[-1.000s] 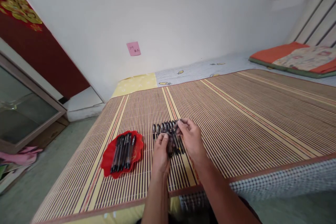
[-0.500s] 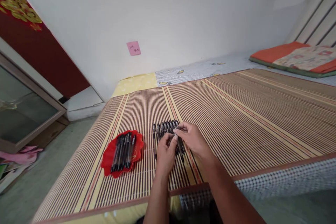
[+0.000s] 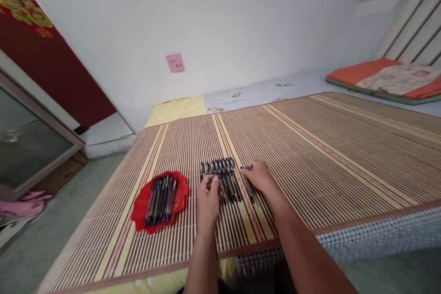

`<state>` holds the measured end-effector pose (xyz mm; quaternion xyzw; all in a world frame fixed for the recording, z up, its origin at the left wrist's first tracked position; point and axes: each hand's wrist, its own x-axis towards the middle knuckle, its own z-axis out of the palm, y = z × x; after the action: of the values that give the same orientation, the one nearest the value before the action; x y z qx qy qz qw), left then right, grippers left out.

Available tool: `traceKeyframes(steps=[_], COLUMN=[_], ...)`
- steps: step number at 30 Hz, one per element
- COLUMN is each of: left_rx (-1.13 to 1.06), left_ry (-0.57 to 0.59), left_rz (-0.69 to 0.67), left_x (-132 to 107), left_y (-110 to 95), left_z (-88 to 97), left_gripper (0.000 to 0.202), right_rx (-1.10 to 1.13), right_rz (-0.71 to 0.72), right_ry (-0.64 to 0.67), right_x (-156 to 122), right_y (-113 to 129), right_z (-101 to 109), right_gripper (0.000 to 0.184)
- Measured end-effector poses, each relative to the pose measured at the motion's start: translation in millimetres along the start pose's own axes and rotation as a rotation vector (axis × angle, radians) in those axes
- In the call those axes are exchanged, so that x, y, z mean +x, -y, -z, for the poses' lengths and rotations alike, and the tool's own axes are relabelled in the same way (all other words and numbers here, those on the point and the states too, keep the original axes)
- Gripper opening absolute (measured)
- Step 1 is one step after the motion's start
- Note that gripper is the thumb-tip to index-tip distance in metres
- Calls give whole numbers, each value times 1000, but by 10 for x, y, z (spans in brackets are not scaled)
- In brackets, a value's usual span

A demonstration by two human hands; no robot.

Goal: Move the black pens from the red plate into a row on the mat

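A row of several black pens (image 3: 225, 175) lies side by side on the striped bamboo mat (image 3: 310, 147). My left hand (image 3: 207, 196) is over the row's left end, its fingers bent and closed on a pen there. My right hand (image 3: 259, 177) is just right of the row. Its fingertips pinch a single black pen (image 3: 248, 187) that lies on the mat, slightly apart from the others. To the left, a red plate (image 3: 139, 211) holds several more black pens (image 3: 161, 196).
The mat covers a bed whose front edge (image 3: 241, 251) runs just under my forearms. A folded orange blanket (image 3: 386, 76) lies at the far right. A pink note (image 3: 175, 62) is stuck on the white wall. A glass-fronted cabinet (image 3: 31, 142) stands on the floor at left.
My hands were together over the row, both on one pen. The right hand has since moved right and lowered that pen onto the mat beside the row; the left hand dropped onto the row's left end.
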<state>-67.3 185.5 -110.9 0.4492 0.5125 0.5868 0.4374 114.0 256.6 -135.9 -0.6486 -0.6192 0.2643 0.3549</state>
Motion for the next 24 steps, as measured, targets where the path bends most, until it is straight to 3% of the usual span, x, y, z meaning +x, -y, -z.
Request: traceKeyframes(steps=[9, 14, 19, 24], left_rx=[127, 161, 152, 128], left_ry=[24, 30, 27, 36], left_rz=[-37, -36, -21, -19], left_x=[-3, -15, -12, -11], left_y=[19, 8, -8, -27], left_z=[-1, -4, 0, -6], left_gripper=[22, 21, 20, 21], right_rx=[-65, -83, -163, -285], right_rz=[-34, 22, -9, -5], right_ry=[5, 30, 175, 206], right_x=[33, -27, -181, -263], right_y=[140, 112, 74, 88], right_z=[-146, -39, 117, 154], right_gripper=[17, 15, 8, 14])
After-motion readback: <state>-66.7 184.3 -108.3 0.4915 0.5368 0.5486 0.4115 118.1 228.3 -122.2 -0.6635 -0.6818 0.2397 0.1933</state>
